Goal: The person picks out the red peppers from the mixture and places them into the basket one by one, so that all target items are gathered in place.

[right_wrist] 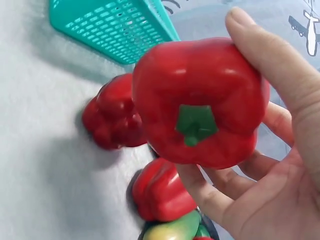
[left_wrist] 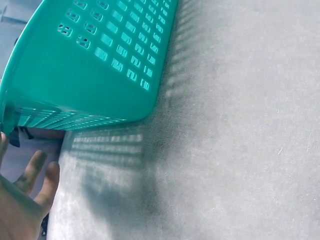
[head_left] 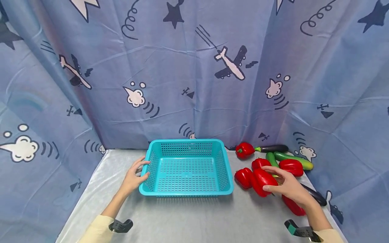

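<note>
My left hand (head_left: 135, 175) is at the left rim of a turquoise plastic basket (head_left: 186, 193), its thumb and a finger overlapping the edge. In the left wrist view, its other fingers (left_wrist: 49, 185) stretch out loosely beside the basket wall. My right hand (head_left: 287, 185) grips a red bell pepper (head_left: 263, 182), thumb on one side and fingers on the other. The right wrist view shows this pepper's green stem facing the camera. Other red bell peppers lie close by, one to the left (head_left: 243, 178) and one behind (head_left: 259, 163).
Farther right lie a cucumber (head_left: 293, 160), a red pepper (head_left: 291, 167) and a dark eggplant (head_left: 316, 195). At the back, another red pepper (head_left: 244, 150) lies beside an eggplant (head_left: 275, 148). A red vegetable (head_left: 293, 206) shows under my right forearm. A patterned blue curtain (head_left: 194, 84) surrounds the table.
</note>
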Motion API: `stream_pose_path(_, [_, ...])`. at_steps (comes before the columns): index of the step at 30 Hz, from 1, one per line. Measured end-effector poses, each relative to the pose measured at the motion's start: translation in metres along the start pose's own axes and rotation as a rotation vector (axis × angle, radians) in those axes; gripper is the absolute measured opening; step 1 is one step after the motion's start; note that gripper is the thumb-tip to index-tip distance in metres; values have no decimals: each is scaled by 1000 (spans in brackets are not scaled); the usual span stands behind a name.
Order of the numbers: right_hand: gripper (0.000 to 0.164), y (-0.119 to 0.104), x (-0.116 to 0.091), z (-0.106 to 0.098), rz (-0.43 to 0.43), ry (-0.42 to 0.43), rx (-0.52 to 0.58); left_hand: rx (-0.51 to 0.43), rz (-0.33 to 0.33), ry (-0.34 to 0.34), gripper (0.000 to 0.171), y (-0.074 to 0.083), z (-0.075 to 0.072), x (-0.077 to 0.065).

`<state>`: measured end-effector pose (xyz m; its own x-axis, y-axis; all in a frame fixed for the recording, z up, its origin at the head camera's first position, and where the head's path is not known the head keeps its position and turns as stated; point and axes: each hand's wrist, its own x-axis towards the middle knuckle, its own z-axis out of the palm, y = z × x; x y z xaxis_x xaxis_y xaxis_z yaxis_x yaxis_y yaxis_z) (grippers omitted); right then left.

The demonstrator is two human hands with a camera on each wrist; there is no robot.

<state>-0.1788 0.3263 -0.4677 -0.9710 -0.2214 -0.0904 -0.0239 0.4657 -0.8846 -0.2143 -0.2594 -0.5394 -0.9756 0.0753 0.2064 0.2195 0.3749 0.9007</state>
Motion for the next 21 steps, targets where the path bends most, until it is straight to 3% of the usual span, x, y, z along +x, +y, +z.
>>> stream_pose_path(12, [76,-17,20,15,-104,16,-17,35,-11,0,45,-3,1,-1])
stream_pose_path(21, [82,-27,32,26,-144,-3,50,42,2,0,45,-1,1,-1])
